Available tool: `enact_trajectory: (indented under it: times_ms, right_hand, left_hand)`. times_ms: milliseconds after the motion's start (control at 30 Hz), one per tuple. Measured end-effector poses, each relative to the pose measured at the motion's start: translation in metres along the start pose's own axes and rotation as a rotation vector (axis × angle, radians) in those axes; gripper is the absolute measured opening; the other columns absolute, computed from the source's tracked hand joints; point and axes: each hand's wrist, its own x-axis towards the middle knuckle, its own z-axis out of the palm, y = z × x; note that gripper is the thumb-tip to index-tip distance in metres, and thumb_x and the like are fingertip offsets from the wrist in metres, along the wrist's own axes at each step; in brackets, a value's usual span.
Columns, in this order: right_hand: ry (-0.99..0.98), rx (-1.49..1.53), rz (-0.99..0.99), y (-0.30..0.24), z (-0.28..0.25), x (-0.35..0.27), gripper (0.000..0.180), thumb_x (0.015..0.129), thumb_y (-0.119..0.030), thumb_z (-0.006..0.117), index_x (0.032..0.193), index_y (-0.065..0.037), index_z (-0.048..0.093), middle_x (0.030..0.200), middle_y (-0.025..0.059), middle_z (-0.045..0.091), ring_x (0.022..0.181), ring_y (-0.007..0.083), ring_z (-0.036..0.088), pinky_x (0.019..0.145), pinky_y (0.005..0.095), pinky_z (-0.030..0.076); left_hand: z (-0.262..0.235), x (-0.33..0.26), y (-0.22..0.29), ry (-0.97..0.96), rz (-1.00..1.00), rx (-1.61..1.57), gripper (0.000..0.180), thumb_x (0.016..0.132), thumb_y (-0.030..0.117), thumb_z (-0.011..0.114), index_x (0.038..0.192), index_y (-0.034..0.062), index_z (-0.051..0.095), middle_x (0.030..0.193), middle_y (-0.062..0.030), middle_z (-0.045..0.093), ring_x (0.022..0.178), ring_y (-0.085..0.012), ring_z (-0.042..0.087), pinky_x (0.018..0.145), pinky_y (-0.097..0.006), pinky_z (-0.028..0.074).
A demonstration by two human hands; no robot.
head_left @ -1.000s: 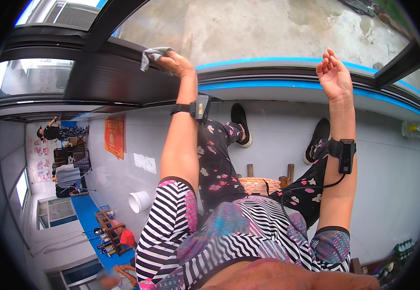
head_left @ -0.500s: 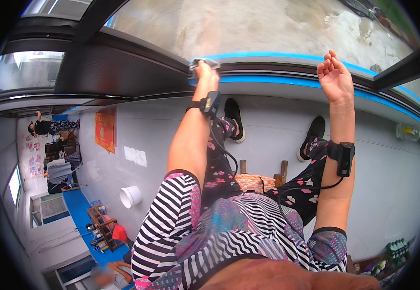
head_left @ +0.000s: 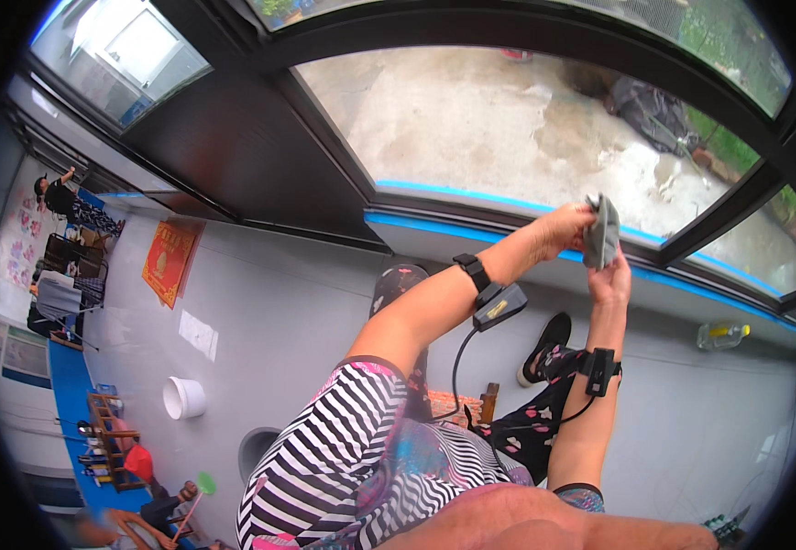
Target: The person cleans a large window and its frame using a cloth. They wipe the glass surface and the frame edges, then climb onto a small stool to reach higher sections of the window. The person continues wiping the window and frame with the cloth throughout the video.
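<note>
A grey-green cloth (head_left: 605, 231) hangs between my two hands in front of the dark window frame, folded and bunched. My left hand (head_left: 563, 229) reaches across from the left, its fingers closed on the cloth's near side. From below, my right hand (head_left: 609, 280) takes the cloth's lower end, with the fingertips partly hidden behind it. Just past the cloth runs the window's bottom track, edged by blue strips (head_left: 471, 231). Beyond that, the glass pane (head_left: 471, 128) shows wet concrete outside.
A clear bottle with a yellow cap (head_left: 723, 335) lies by the sill at right. A white bucket (head_left: 184, 398) stands on the grey floor at left, with a red mat (head_left: 170, 261) farther off. Another person (head_left: 68, 197) is at the far left. An orange-woven stool (head_left: 453, 408) is below me.
My left hand has lifted the cloth off the window track and carried it right. My right hand has come to meet it at the cloth. The view has turned and shifted right.
</note>
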Motion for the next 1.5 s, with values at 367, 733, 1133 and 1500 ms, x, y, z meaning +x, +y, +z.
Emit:
enact_trajectory:
  times_ms: [367, 733, 1133, 1500]
  right_hand:
    - [-0.294, -0.527, 0.326, 0.100, -0.032, -0.077, 0.037, 0.100, -0.036, 0.049, 0.121, -0.008, 0.062, 0.112, 0.0074, 0.069, 0.099, 0.0192, 0.067, 0.089, 0.0352, 0.053]
    - [-0.237, -0.903, 0.489, 0.163, -0.066, -0.123, 0.038, 0.102, -0.042, 0.046, 0.128, -0.018, 0.059, 0.115, 0.0011, 0.066, 0.096, 0.0148, 0.065, 0.074, 0.0330, 0.054]
    - [0.152, -0.698, 0.379, 0.171, -0.078, -0.119, 0.029, 0.099, -0.041, 0.050, 0.114, -0.017, 0.060, 0.109, -0.0006, 0.063, 0.099, 0.0164, 0.060, 0.091, 0.0375, 0.047]
    - [-0.206, -0.190, 0.452, 0.154, -0.028, -0.142, 0.046, 0.103, -0.044, 0.044, 0.128, -0.007, 0.055, 0.124, 0.0121, 0.062, 0.109, 0.0309, 0.063, 0.094, 0.0456, 0.053]
  left_hand:
    - [-0.076, -0.127, -0.073, 0.004, -0.286, -0.023, 0.026, 0.102, 0.030, 0.053, 0.123, 0.0156, 0.059, 0.098, 0.0048, 0.064, 0.082, -0.0043, 0.061, 0.072, -0.026, 0.053]
    - [-0.098, -0.194, -0.082, 0.092, -0.359, -0.038, 0.037, 0.101, 0.033, 0.053, 0.129, 0.0076, 0.053, 0.119, -0.0125, 0.062, 0.100, -0.0228, 0.065, 0.081, -0.037, 0.059]
    - [-0.097, -0.183, -0.095, 0.026, -0.337, 0.100, 0.035, 0.093, 0.027, 0.068, 0.123, 0.0112, 0.057, 0.114, -0.0042, 0.062, 0.096, -0.0173, 0.061, 0.082, -0.040, 0.058]
    - [-0.093, -0.184, -0.099, -0.033, -0.375, 0.163, 0.048, 0.093, 0.027, 0.066, 0.135, 0.0102, 0.054, 0.130, -0.0110, 0.053, 0.107, -0.0252, 0.058, 0.086, -0.040, 0.056]
